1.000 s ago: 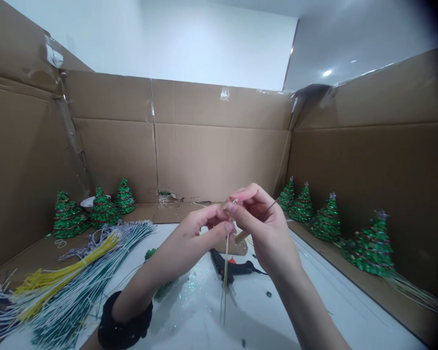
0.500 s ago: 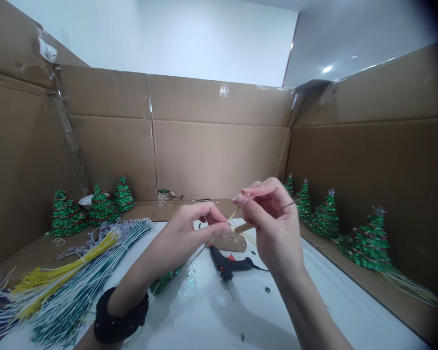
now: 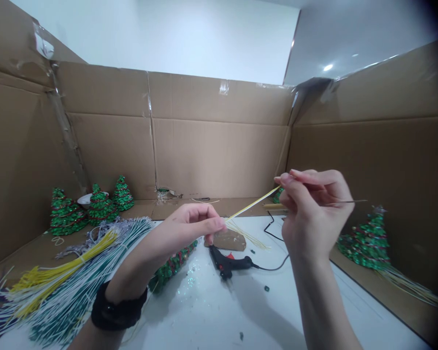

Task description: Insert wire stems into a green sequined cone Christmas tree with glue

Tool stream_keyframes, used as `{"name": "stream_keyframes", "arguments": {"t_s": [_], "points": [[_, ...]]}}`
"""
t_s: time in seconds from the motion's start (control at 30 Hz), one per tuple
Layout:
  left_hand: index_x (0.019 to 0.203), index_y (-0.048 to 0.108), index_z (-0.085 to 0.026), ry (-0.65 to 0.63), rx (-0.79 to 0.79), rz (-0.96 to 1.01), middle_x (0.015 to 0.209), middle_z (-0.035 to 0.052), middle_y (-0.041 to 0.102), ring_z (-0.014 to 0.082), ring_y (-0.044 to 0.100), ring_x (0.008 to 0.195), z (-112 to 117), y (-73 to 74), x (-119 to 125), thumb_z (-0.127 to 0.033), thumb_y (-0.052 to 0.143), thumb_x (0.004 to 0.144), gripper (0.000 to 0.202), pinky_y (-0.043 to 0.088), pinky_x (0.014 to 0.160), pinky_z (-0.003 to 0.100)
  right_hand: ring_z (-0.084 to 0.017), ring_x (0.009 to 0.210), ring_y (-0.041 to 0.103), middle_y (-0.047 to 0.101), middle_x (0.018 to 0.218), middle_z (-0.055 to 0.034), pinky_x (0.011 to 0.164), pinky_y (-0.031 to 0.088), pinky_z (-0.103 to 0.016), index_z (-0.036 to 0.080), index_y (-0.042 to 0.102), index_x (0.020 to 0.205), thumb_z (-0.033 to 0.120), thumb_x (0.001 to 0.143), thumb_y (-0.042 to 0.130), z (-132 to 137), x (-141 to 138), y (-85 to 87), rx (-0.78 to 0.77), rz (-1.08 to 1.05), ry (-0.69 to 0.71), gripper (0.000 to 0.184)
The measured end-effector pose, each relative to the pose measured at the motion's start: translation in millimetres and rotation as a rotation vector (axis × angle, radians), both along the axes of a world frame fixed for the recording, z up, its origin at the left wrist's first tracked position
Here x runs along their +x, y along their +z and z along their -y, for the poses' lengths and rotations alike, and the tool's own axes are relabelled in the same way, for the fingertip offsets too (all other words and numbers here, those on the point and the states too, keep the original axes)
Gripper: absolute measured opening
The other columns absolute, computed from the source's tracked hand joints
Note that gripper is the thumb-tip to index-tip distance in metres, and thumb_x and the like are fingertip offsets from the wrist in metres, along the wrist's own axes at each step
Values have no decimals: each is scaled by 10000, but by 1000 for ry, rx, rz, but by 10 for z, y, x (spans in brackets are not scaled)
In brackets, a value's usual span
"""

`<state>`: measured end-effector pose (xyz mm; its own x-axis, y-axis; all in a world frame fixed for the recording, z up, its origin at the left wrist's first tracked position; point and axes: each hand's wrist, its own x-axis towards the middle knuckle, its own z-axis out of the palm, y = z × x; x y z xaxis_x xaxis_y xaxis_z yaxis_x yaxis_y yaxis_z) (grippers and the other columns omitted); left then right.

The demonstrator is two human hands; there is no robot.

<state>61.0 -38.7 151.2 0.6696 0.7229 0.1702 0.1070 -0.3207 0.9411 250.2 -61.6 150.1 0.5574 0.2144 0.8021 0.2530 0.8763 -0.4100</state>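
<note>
A thin yellow-and-white strand (image 3: pixel 253 206) is stretched between my two hands. My left hand (image 3: pixel 190 226), closed in a pinch, grips its lower end. The upper end is pinched by the fingertips of my right hand (image 3: pixel 310 204). That same hand also keeps a slim tool with a wooden handle (image 3: pixel 275 207) in its curled fingers; a thin dark shaft (image 3: pixel 354 201) sticks out on the other side. Beneath my left wrist a green tinsel tree (image 3: pixel 173 267) lies on its side, partly hidden.
A black glue gun (image 3: pixel 229 265) lies on the white table near a brown block (image 3: pixel 228 239). Bundles of yellow strands (image 3: pixel 73 260) and green-white strands (image 3: pixel 91 282) lie left. Green trees (image 3: pixel 102 209) stand back left; another tree (image 3: pixel 368 243) is right. Cardboard walls (image 3: pixel 219 155) surround the table.
My right hand has moved right and slightly up, away from my left, so a longer length of the strand shows between them. My left hand has stayed nearly in place.
</note>
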Motion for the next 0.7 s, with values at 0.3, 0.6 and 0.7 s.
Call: {"name": "stream_keyframes", "arguments": {"t_s": [0.3,0.6,0.7], "points": [[718,572,-190,81,97,-57,603,-20,563,105,494,590,-1,-16,-10,-450,544,792,272,348,520,223,-146,649,592,585,667,31,512,434,-267,203,589,696,183,707,698,-95,189,-7,95,-22,-272,111],[754,570,-193,212,187,-91,651,-26,549,92,458,569,-28,-3,-76,-465,523,814,282,306,481,211,-170,677,621,565,697,20,477,409,-265,216,550,737,251,764,656,-196,274,-31,64,-41,-370,115],[719,556,-188,250,267,-83,638,-29,534,91,447,569,-50,7,-93,-441,518,823,276,308,493,213,-142,645,587,540,704,25,465,375,-243,219,555,808,260,779,642,-193,294,2,0,41,-266,101]]}}
